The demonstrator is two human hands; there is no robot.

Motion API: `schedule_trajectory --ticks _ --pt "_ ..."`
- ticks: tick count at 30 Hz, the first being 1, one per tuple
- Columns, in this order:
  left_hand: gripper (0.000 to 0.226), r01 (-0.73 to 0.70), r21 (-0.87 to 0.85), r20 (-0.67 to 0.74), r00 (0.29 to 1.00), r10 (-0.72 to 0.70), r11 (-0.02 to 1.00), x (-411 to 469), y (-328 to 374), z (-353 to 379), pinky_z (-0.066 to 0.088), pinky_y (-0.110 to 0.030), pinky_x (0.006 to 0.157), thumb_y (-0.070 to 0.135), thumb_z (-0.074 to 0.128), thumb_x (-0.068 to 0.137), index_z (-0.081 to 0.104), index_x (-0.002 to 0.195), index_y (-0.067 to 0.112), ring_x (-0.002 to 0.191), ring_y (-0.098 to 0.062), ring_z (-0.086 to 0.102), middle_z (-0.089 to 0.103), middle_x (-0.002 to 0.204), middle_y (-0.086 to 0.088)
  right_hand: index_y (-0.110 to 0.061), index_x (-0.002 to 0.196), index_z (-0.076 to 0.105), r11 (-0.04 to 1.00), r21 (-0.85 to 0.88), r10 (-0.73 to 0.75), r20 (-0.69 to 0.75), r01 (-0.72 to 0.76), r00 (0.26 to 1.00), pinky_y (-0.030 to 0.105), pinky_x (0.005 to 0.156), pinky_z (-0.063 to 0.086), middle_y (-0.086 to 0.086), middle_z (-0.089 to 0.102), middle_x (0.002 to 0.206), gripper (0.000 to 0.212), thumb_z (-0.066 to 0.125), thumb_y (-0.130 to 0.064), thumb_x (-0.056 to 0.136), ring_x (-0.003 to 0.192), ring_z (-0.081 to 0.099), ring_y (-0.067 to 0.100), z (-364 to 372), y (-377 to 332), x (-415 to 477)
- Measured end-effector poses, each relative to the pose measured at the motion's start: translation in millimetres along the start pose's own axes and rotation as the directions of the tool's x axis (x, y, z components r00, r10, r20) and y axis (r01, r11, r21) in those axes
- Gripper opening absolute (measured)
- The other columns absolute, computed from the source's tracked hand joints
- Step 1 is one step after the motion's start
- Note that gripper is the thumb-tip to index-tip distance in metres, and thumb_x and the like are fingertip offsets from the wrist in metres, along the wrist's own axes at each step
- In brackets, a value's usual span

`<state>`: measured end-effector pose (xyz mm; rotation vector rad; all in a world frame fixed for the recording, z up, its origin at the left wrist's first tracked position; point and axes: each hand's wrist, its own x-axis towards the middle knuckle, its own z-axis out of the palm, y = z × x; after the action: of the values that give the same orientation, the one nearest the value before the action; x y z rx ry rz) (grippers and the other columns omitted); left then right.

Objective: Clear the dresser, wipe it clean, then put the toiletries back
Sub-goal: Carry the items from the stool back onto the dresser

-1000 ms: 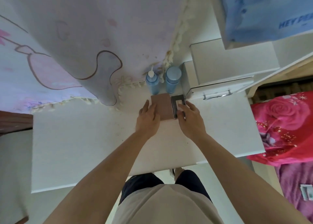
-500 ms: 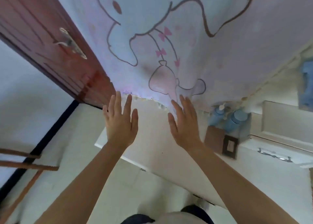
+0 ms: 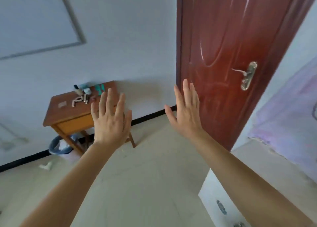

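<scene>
"Two hands up, are they holding anything?"

"Nothing. But take it from the left. A grey-framed board (image 3: 34, 17) hangs on the pale wall. Below it stands a small wooden table (image 3: 56, 111) with a scatter of small items (image 3: 82, 93) on top, too blurred for me to name. A blue bin (image 3: 56, 147) sits on the floor under it."

"And the hands?"

"The left hand (image 3: 111, 122) is raised in front of that table's right end, its back toward us, fingers straight and spread wide. The right hand (image 3: 186, 113) is up beside it, well apart from it, fingers straight, thumb out. It is in front of the red-brown door (image 3: 223, 38), whose brass handle (image 3: 247, 75) is further right."

"Where is the dresser?"

"Low at the far right. Only a white corner of the dresser (image 3: 210, 192) shows, with the right forearm passing over it. A pale purple printed cloth (image 3: 291, 120) hangs on the wall behind its top."
</scene>
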<state>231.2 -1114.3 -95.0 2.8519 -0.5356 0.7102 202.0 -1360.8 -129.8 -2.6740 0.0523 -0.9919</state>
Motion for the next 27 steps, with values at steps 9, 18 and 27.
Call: schedule_trajectory --ticks 9,18,27 --pt "0.063 0.269 0.07 0.045 0.961 -0.272 0.961 17 -167 33 0.011 -0.06 0.117 0.05 0.025 0.098 0.018 0.154 0.023 0.149 -0.032 0.004 0.004 0.163 -0.012 -0.017 0.155 0.023 0.979 0.097 -0.198 0.207 0.181 0.958 0.052 0.122 0.007 0.012 0.001 0.165 0.068 0.034 -0.055 0.1 0.152 -0.005 0.033 153 -124 81" --pt "0.065 0.347 0.115 0.093 0.929 -0.358 0.931 151 -274 114 0.011 -0.059 0.118 0.042 0.04 0.097 0.015 0.155 0.023 0.15 -0.031 0.004 0.003 0.163 -0.011 -0.019 0.153 0.028 0.96 0.195 -0.248 0.255 0.201 0.935 0.052 0.122 0.007 0.012 0.005 0.165 0.064 0.035 -0.055 0.101 0.152 -0.004 0.031 319 -157 216" --pt "0.064 0.44 0.077 0.086 0.891 -0.446 0.895 292 -379 162 0.004 -0.052 0.12 0.048 0.032 0.1 0.005 0.154 0.03 0.15 -0.025 -0.003 -0.006 0.164 -0.005 -0.022 0.156 0.013 0.959 0.231 -0.24 0.363 0.163 0.9 0.053 0.122 0.008 0.012 -0.002 0.165 0.07 0.027 -0.061 0.099 0.151 -0.008 0.031 449 -194 365"
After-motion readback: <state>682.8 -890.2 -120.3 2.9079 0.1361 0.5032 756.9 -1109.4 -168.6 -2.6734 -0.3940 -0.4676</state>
